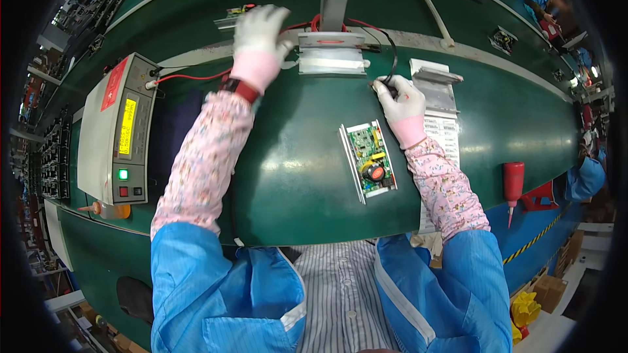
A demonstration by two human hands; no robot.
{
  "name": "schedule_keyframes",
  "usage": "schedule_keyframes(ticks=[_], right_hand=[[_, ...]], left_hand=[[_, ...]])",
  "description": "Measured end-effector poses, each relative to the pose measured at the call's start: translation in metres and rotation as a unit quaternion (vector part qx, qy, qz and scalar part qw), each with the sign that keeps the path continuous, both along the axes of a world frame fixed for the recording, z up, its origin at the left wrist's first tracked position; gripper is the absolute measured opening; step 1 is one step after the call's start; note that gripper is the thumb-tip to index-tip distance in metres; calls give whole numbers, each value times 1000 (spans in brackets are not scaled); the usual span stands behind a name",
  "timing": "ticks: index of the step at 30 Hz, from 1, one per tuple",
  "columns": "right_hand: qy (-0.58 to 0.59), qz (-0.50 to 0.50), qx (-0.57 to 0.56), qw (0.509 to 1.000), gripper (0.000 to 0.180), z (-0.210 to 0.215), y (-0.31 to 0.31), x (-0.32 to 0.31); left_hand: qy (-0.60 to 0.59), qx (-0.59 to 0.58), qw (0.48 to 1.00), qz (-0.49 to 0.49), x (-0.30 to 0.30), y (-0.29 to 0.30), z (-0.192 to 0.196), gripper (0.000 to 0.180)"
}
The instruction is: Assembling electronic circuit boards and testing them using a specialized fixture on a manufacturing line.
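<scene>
My left hand (260, 33), in a white glove, reaches across the bench's far rail with its fingers stretched out. Beside and partly behind it lies a circuit board on a metal bracket (227, 22); whether the fingers touch it cannot be made out. My right hand (402, 104), also gloved, pinches a thin black test probe, whose cable (394, 52) curves up toward the rail. In front of that hand, a green circuit board (367, 157) with a round black part and silver side rails rests on the green bench top.
A grey tester (111, 131) with a lit yellow display stands at the left, a red cable (196, 77) leading from it. A metal block (332, 59) sits below the post. At the right are a metal profile (435, 88), a label sheet (443, 137) and a red squeeze bottle (513, 180).
</scene>
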State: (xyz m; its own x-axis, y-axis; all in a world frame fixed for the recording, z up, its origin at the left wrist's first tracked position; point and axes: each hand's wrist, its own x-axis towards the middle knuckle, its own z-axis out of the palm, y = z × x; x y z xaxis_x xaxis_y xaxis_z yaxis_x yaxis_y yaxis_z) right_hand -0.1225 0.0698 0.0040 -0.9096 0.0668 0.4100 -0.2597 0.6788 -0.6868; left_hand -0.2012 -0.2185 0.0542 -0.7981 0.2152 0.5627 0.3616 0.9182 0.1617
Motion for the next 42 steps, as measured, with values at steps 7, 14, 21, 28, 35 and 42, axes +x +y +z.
schedule_keyframes(ticks=[7, 14, 21, 28, 35, 42], right_hand=[[-17, -6, 10, 1000, 18, 2, 2, 0], [-54, 5, -16, 998, 19, 26, 13, 23], [-69, 21, -99, 992, 25, 26, 23, 69], [-96, -8, 0, 995, 27, 37, 16, 68], [-107, -12, 19, 994, 32, 42, 18, 72], [-133, -25, 65, 989, 34, 47, 15, 70]], left_hand=[[-196, 83, 893, -396, 146, 51, 8, 38], [-75, 32, 953, -292, 167, 76, -9, 29], [-68, 127, 973, -180, 171, 98, -20, 26], [-56, 151, 967, -198, 168, 101, -22, 24], [-64, 152, 965, -203, 168, 100, -28, 22], [-54, 149, 968, -193, 168, 99, -24, 24]])
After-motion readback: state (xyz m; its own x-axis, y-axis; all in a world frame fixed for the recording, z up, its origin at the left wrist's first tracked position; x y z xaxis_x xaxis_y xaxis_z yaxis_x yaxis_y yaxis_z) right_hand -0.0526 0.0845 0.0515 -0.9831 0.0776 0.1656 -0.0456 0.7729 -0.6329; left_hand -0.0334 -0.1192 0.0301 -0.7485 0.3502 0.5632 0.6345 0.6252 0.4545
